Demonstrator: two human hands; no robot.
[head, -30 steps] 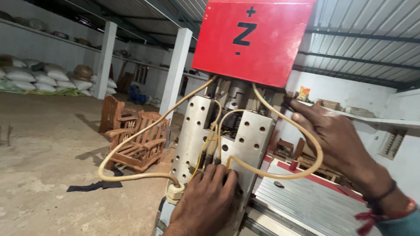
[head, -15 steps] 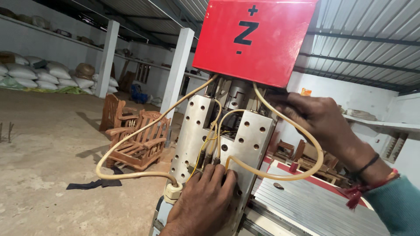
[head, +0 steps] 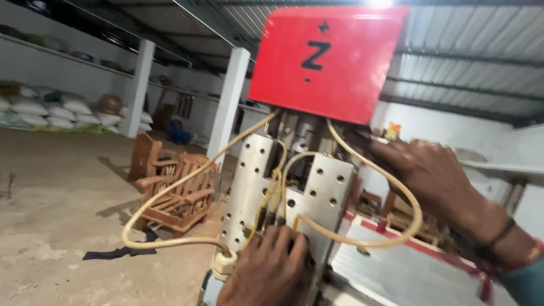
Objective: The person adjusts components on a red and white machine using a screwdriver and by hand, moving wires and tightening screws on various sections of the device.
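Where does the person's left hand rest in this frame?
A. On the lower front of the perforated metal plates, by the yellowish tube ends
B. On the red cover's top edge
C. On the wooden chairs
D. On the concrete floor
A: the left hand lies against the bottom of the perforated grey metal plates, where the yellowish flexible tubes plug in, well below the red rectangular cover.

the red cover (head: 328,62) looks like smooth painted sheet metal with a slight sheen. the drilled plates (head: 323,192) below it are bare brushed metal, dull grey. the yellowish tubing (head: 170,241) is soft, translucent plastic. the chairs (head: 175,192) are unpainted wood; the floor (head: 51,204) is rough, matt concrete.
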